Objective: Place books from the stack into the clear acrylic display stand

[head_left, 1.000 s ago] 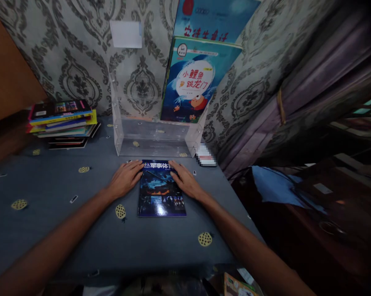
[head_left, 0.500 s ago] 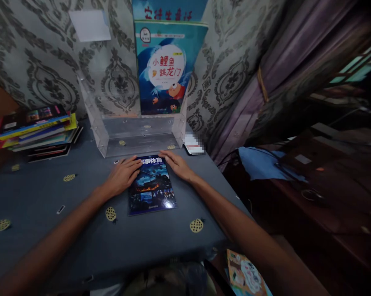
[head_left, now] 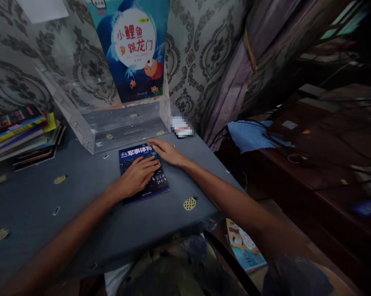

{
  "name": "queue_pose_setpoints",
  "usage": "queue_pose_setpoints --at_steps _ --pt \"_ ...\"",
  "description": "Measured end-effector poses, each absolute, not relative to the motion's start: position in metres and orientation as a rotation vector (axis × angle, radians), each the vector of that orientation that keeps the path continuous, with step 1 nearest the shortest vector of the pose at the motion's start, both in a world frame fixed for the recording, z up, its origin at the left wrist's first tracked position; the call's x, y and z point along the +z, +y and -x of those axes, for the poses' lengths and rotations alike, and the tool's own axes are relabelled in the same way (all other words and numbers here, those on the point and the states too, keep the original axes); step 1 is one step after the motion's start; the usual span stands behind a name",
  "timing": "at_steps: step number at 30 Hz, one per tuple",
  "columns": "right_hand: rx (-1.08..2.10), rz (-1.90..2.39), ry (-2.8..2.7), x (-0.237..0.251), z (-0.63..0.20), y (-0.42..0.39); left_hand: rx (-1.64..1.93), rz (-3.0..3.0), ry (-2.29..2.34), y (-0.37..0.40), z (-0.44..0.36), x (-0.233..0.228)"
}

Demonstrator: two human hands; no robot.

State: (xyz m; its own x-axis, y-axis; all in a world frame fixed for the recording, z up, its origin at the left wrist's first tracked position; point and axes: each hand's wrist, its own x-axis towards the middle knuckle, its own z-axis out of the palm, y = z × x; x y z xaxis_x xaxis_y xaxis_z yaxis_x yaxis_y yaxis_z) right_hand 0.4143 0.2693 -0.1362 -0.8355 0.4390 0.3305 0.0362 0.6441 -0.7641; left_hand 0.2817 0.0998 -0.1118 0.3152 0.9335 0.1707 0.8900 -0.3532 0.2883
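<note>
A dark blue book (head_left: 133, 153) with white Chinese characters lies flat on the table, cover up. My left hand (head_left: 139, 174) rests across the middle of its cover, palm down with the fingers stretched out. At the book's upper right edge lies my right hand (head_left: 167, 152), its fingers extended and touching the corner; it does not grip the book. Behind the book stands a clear acrylic rack (head_left: 124, 131), and a blue picture book (head_left: 133, 45) with a fish on its cover leans upright in it.
A stack of books (head_left: 22, 139) sits at the left. A phone-like item (head_left: 182, 126), partly blurred out, lies right of the rack. Below the right table edge are more books (head_left: 245, 246). A dark red cabinet (head_left: 333, 164) with a blue cloth (head_left: 250, 135) stands at the right.
My left hand has slid right, from the book's left edge onto the middle of its cover. My right hand stays at the upper right corner. The view has shifted and tilted downward.
</note>
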Motion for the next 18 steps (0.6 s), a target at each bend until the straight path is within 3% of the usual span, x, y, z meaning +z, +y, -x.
queue_pose_setpoints --at_steps 12,18 --pt "1.024 0.409 -2.418 -0.136 -0.414 0.264 0.418 -2.493 1.455 0.053 -0.31 -0.107" --pt "0.815 0.388 -2.518 -0.136 -0.416 0.258 0.399 -2.557 1.505 0.05 -0.314 -0.11"
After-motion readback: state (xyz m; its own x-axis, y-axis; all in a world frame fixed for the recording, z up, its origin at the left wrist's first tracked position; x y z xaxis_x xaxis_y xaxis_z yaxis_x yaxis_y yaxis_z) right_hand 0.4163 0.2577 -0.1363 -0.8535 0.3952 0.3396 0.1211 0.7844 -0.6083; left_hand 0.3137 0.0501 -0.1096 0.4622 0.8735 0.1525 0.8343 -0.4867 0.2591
